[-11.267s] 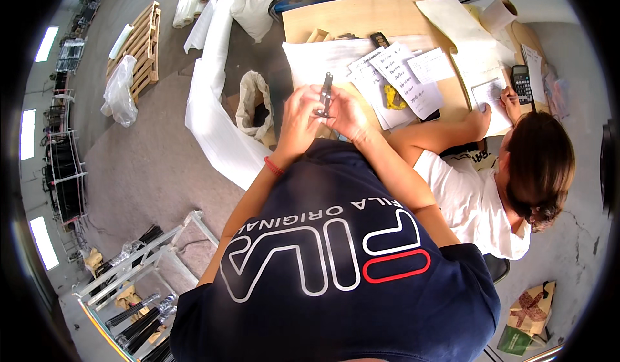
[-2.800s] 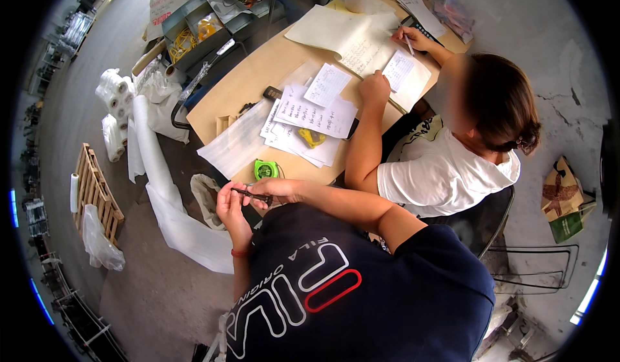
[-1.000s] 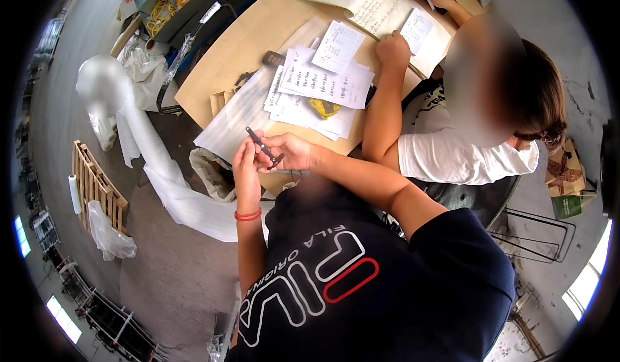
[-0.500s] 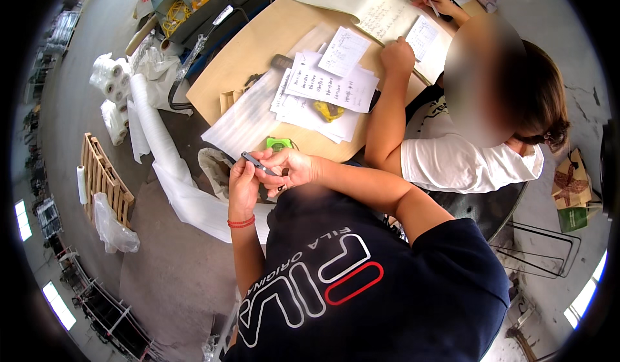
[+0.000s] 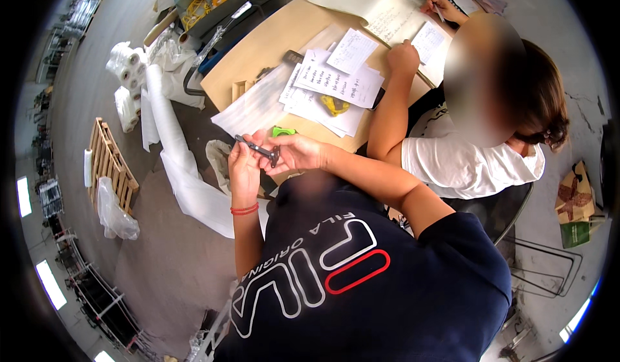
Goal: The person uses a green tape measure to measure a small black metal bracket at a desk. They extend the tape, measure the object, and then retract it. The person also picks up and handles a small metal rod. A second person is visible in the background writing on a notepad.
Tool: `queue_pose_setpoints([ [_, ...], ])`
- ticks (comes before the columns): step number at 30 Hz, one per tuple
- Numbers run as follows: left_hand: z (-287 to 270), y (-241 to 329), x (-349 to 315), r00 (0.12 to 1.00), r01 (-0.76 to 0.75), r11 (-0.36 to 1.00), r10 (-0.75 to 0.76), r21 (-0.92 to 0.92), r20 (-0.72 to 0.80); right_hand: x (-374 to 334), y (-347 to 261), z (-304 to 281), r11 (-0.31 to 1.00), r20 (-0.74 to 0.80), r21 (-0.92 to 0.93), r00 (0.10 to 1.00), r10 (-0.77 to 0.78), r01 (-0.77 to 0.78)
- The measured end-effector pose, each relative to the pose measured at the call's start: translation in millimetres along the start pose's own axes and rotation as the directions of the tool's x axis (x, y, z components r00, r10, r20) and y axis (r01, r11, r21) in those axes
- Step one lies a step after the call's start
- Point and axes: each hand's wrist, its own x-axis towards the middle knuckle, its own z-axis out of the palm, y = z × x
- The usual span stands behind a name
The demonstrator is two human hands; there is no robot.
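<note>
A slim dark grey piece (image 5: 259, 150), with a wider crosswise end, is held up between my two hands at the near edge of the table. What kind of part it is, I cannot make out. My left hand (image 5: 241, 171), with red bands at the wrist, pinches its narrow end. The fingers of my right hand (image 5: 297, 153) close around the part near its wide end; some fingertips are hidden. Just beyond my hands a bright green tape measure (image 5: 283, 131) lies partly covered on the table.
Sheets of paper (image 5: 352, 84) and a yellow object (image 5: 334, 105) lie on the wooden table (image 5: 248, 49). At the right a seated person (image 5: 468, 158) writes in an open notebook (image 5: 394, 23). White foam wrap (image 5: 181, 175), plastic rolls and a wooden pallet (image 5: 113, 168) stand left.
The dark part has turned in my fingers, and its wide crosswise end now shows. My right hand has opened its grip slightly around it. The whole view has shifted a little.
</note>
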Motion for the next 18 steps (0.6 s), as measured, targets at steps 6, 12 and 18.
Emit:
queue_pose_setpoints([
  [6,-23.1,-9.9,-18.3,0.981,-0.110,0.960,0.064,-0.258,-0.182,-1.2,10.2,0.7,0.976,-0.229,-0.184,0.971,0.072,-0.115],
  [12,-38.9,-25.5,-20.8,0.978,-0.121,0.865,0.021,-0.486,-0.205,1.6,6.8,6.5,0.865,-0.421,-0.495,0.894,-0.153,-0.085],
  [18,-35.4,-30.9,-20.7,0.966,-0.070,0.825,-0.084,-0.561,-0.243,-0.7,12.5,14.3,0.851,-0.467,-0.517,0.862,-0.194,-0.088],
])
